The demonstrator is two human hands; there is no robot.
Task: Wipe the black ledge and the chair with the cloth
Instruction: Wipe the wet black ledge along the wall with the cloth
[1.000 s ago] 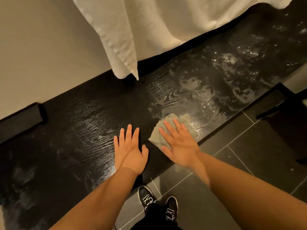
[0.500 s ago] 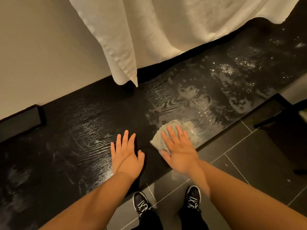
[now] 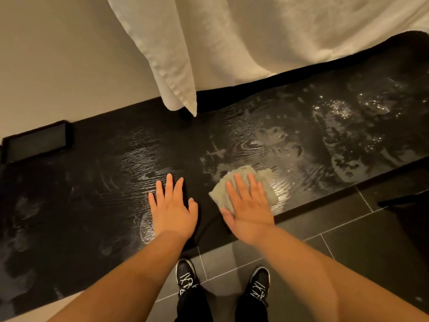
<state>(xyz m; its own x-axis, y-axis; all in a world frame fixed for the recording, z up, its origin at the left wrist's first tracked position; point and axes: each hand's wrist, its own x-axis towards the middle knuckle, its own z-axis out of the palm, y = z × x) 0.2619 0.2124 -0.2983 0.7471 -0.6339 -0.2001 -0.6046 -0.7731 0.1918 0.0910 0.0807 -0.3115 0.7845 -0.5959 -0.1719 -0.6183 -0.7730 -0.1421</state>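
Right hand (image 3: 249, 206) flat, pressing nubby cloth (image 3: 267, 180) | left hand (image 3: 173, 210) flat on grainy black ledge (image 3: 92, 182)

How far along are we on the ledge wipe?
Looks done: the left stretch of the black ledge shows wipe streaks. In hand: the right hand presses the cloth flat near the front edge; the left hand rests flat beside it. Left: wet blotches and droplets to the right, then the chair, not clearly in view.

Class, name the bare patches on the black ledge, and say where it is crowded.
Free: ledge between black box and left hand; streaked stretch right of the cloth under the right hand. Crowded: beneath the white fabric corner.
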